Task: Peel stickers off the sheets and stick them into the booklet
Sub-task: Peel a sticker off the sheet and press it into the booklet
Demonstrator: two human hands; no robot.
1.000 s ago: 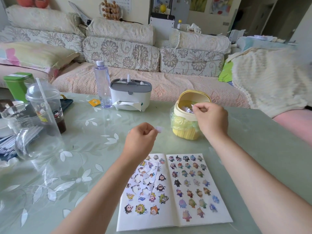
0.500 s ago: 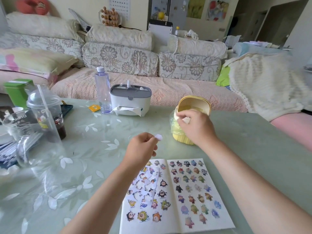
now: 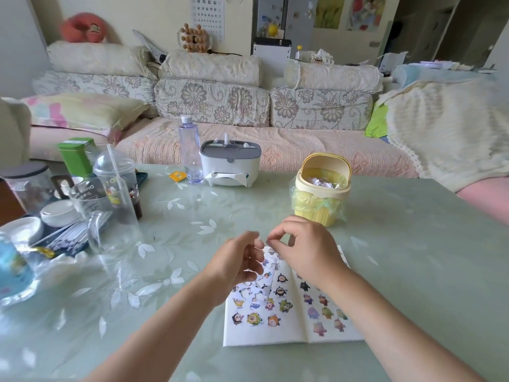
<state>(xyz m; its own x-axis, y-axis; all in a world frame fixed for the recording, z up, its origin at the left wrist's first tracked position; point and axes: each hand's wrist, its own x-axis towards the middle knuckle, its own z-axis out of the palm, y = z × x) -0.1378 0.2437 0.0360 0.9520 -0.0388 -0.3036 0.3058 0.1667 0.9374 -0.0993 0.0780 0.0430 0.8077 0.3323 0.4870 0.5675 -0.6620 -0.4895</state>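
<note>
The booklet (image 3: 292, 330) lies open on the bench (image 3: 413, 257) nearest the person, with a sticker sheet (image 3: 256, 292) resting on its left page. Above its far edge, the left hand (image 3: 237, 261) hangs with fingers loosely curled. The right hand (image 3: 305, 250) meets it fingertip to fingertip, thumb and forefinger pinched together. Blur hides whether either holds a sticker. Beyond stand a yellow bin (image 3: 321, 205) and a tissue box (image 3: 230, 164).

1. Two hands at 6 o'clock: left hand (image 3: 237, 260), right hand (image 3: 305, 249).
2. One booklet (image 3: 248, 334), 6 o'clock.
3. One bin (image 3: 325, 158), 1 o'clock.
4. One tissue box (image 3: 230, 161), 12 o'clock.
5. One bottle (image 3: 190, 150), 11 o'clock.
6. Two white dishes (image 3: 59, 213) (image 3: 20, 230), 9 o'clock.
</note>
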